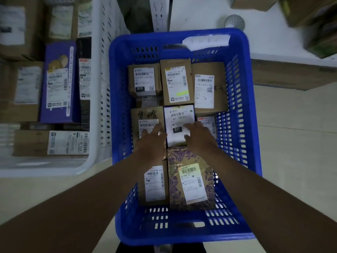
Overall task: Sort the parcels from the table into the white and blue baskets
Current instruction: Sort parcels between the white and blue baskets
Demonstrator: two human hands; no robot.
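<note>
The blue basket (237,125) stands below me and holds several labelled parcels packed side by side. In its middle lies a white parcel (177,115) marked 231. My left hand (152,141) and my right hand (199,135) reach into the basket on either side of that parcel, fingers spread and touching its near edges. A purple-and-gold patterned parcel (189,179) lies at the near end. The white basket (102,88) stands to the left, with brown boxes and a purple box (58,83) inside.
A white table (273,33) edge runs across the top right, with cardboard boxes (310,21) on it. A round metal object (234,21) lies near the basket's far rim. Pale floor shows to the right and between the two baskets.
</note>
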